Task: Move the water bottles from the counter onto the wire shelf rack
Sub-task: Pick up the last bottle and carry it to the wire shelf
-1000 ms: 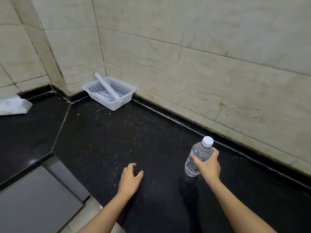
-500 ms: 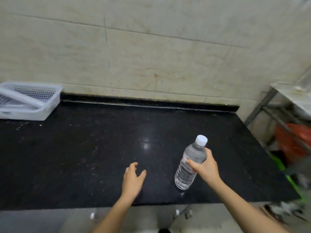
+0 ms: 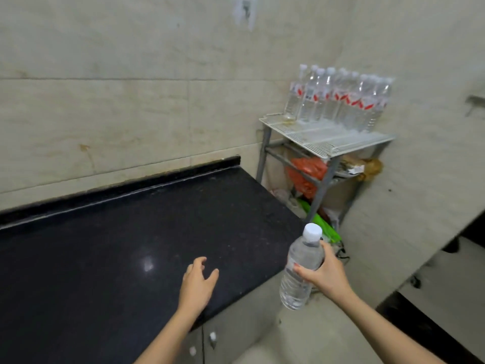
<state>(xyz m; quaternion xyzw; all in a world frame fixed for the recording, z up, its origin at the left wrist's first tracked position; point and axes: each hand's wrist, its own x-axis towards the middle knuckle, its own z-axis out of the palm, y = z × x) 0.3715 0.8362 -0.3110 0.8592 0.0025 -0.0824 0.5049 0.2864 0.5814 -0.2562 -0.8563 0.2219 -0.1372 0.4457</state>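
Item in hand: one clear plastic water bottle with a white cap (image 3: 300,261), unlabelled as far as can be seen. It is carried off the surface, just past the right end of the black speckled stone counter (image 3: 131,232). The right hand (image 3: 325,273) is wrapped round its middle, thumb across the front. Its long axis is near upright, with the cap leaning slightly right. The left hand (image 3: 198,281) holds nothing, fingers loosely spread above the counter's front edge; contact cannot be confirmed. The grey-legged rack with a white wire top shelf (image 3: 322,139) stands ahead and to the right of the bottle, well apart, so the right hand is the nearer. A row of red-labelled water bottles (image 3: 338,98) occupies the shelf's rear, and its front strip is bare. The path appears unobstructed. Risk, in my judgement, lies in knocking the standing row. A red plastic bag (image 3: 305,174) sits on the lower tier.
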